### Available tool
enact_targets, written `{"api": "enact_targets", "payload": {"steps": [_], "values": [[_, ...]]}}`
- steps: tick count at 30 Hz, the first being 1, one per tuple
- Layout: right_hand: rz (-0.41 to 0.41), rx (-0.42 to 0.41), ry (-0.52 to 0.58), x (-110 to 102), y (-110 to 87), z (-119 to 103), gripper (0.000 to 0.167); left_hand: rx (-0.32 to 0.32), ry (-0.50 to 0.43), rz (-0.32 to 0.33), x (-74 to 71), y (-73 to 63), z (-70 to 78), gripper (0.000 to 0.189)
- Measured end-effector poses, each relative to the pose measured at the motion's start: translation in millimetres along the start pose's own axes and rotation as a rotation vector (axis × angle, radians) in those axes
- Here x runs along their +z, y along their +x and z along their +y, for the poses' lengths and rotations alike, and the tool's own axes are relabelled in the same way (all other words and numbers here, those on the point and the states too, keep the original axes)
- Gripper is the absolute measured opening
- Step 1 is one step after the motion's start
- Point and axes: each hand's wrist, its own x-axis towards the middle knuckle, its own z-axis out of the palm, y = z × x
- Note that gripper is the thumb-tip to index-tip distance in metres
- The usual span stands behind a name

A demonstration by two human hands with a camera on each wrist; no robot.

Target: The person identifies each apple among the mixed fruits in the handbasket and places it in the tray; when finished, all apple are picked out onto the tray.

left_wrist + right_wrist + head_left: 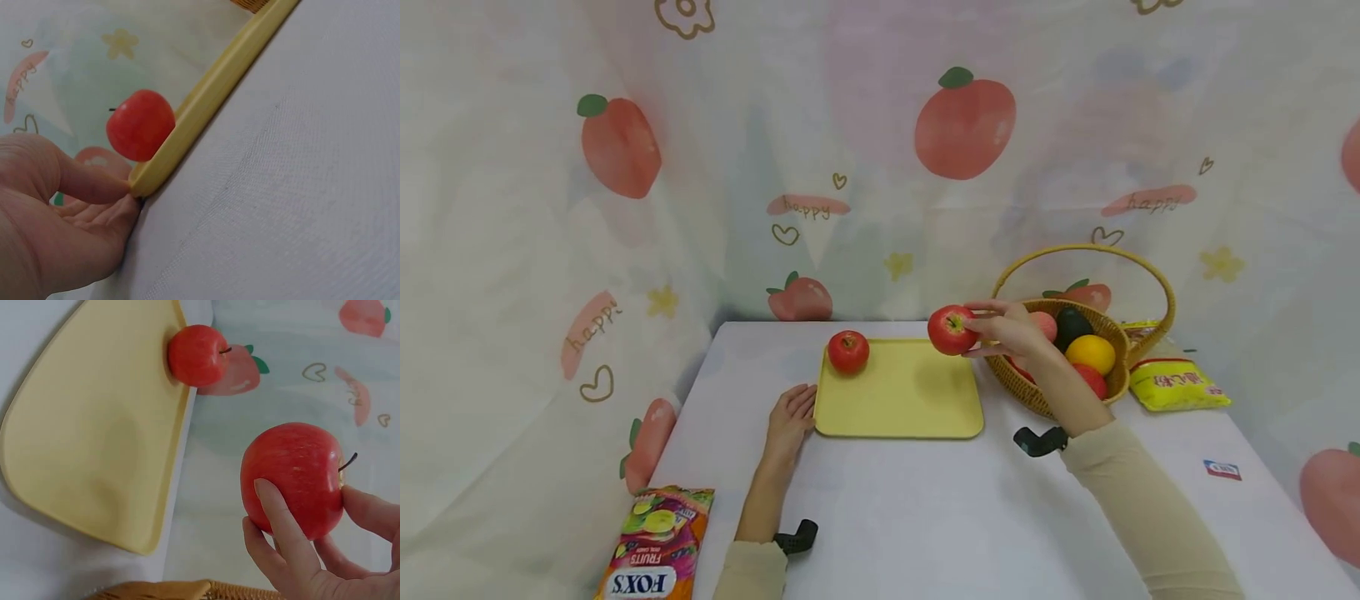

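My right hand [1009,329] grips a red apple [951,330] in the air over the right back part of a yellow tray [898,408]. In the right wrist view the fingers and thumb are curled round that apple [292,478], its stem showing. A second red apple [848,352] sits in the tray's back left corner. My left hand [792,417] is at the tray's left edge. The left wrist view shows its thumb and fingers pinching the tray's corner [147,181].
To the right stands a wicker basket [1120,392] with a tall handle, holding several fruits, among them an orange one [1091,355] and a dark green one [1072,328]. Yellow bags [1176,385] lie beside it. A FOX'S candy bag [658,542] lies at the front left.
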Motion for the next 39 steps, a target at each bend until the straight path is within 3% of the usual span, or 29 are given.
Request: {"api": "enact_targets", "payload": {"steps": [10,18,25,39], "values": [[-0.032,-0.002,0.06,24,23.6,7,0.056,-0.002,-0.013,0.005,1.2,2.7,-0.8,0.081],[-0.003,0.033,0.098,39,40.8,15,0.052,-0.008,0.006,0.008,2.2,1.8,0.6,0.079],[-0.031,0.032,0.096,47,48.2,20,0.055,0.007,0.006,-0.001,2.0,1.9,1.1,0.078],[-0.004,0.087,0.112,63,60.5,32,0.053,0.018,0.011,0.013,2.4,0.7,1.2,0.08]]}}
